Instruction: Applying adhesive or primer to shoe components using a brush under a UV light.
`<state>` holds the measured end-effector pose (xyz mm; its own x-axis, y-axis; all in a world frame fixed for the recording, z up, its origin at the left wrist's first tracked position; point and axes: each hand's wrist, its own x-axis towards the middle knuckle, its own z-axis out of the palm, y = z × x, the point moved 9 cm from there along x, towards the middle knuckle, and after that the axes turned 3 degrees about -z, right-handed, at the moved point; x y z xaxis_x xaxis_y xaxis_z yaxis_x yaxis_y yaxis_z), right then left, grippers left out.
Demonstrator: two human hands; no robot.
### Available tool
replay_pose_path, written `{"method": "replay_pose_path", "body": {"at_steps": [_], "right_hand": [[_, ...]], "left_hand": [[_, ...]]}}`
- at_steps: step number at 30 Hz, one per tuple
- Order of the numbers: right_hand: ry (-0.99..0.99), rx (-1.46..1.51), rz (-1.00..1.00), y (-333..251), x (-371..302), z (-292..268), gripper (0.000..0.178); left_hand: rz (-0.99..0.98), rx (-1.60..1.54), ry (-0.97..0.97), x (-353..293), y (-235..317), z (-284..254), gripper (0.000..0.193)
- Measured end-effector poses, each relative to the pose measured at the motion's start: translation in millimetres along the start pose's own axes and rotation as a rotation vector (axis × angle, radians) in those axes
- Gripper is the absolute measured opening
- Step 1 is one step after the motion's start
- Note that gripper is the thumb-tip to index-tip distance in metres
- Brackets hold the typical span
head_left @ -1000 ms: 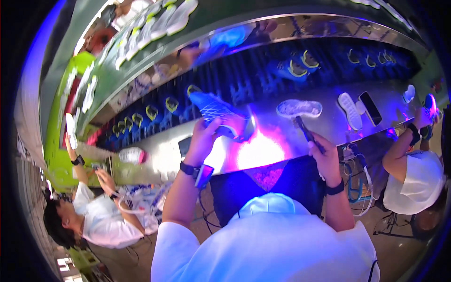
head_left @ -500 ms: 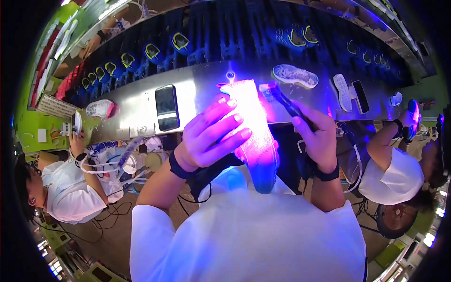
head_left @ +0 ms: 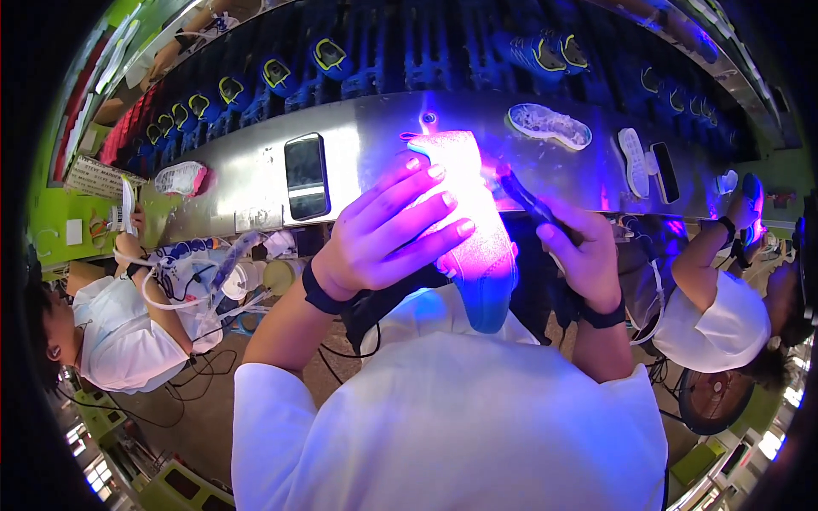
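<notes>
Bright violet-blue light falls on a shoe [head_left: 487, 281], washing out much of its surface. Its sole faces are hard to make out in the glare; the blue end points toward my body. My left hand [head_left: 375, 230] grips the shoe from the left, fingers laid across it. In my right hand [head_left: 588, 260] is a dark-handled brush [head_left: 527, 198], its head close to the shoe's right edge. Whether the bristles touch the shoe I cannot tell.
A metal bench [head_left: 247, 183] carries a phone [head_left: 306, 175] and a pale shoe sole [head_left: 550, 126]. Another sole [head_left: 632, 162] lies beside a second phone [head_left: 665, 172]. Behind runs a dark rack with several shoes [head_left: 330, 56]. Co-workers sit left [head_left: 128, 319] and right [head_left: 711, 311].
The view has shifted a little, so bench items to the right sit farther right. The brush has tilted, and its pale bristles no longer show clearly. My left hand stays on the shoe.
</notes>
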<state>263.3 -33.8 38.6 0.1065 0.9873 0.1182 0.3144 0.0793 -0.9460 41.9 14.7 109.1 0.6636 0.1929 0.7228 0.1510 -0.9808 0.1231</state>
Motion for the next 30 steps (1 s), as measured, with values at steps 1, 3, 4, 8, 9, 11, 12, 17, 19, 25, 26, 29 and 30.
{"method": "replay_pose_path", "body": {"at_steps": [1,3,4,8,9,11,12,17,19,25,26,29,30], "right_hand": [[-0.074,0.120,0.091,2,-5,3,0.040],[-0.173,0.274,0.174,13,-21,2,0.043],[-0.160,0.276,0.182,14,-24,-4,0.043],[-0.116,0.267,0.301,25,-27,-14,0.044],[-0.073,0.284,0.299,30,-25,-14,0.042],[-0.055,0.322,0.296,32,-18,-15,0.037],[-0.048,0.317,0.297,37,-20,-22,0.037],[-0.112,0.276,0.295,45,-35,-30,0.036],[-0.088,0.234,0.331,53,-36,-35,0.037],[-0.082,0.301,0.381,74,-38,-27,0.038],[-0.088,0.300,0.379,76,-38,-24,0.038],[-0.067,0.329,0.365,80,-40,-18,0.039],[-0.062,0.328,0.382,82,-42,-17,0.041]], "left_hand": [[-0.010,0.002,-0.011,1,-3,2,0.033],[0.002,0.010,-0.031,2,-6,7,0.033],[0.010,0.014,-0.043,3,-7,11,0.033],[0.026,-0.013,-0.059,13,-3,26,0.034],[0.009,-0.001,-0.081,13,-1,30,0.034],[-0.052,-0.020,-0.060,13,-4,38,0.035],[-0.107,-0.029,-0.063,14,-6,42,0.036],[-0.247,-0.052,-0.092,7,-16,59,0.045],[-0.281,-0.070,-0.126,10,-16,66,0.051],[-0.396,-0.083,-0.132,3,-26,72,0.058],[-0.420,-0.101,-0.116,1,-29,71,0.059],[-0.485,-0.127,-0.106,-9,-33,71,0.063],[-0.525,-0.150,-0.096,-12,-36,71,0.064]]}}
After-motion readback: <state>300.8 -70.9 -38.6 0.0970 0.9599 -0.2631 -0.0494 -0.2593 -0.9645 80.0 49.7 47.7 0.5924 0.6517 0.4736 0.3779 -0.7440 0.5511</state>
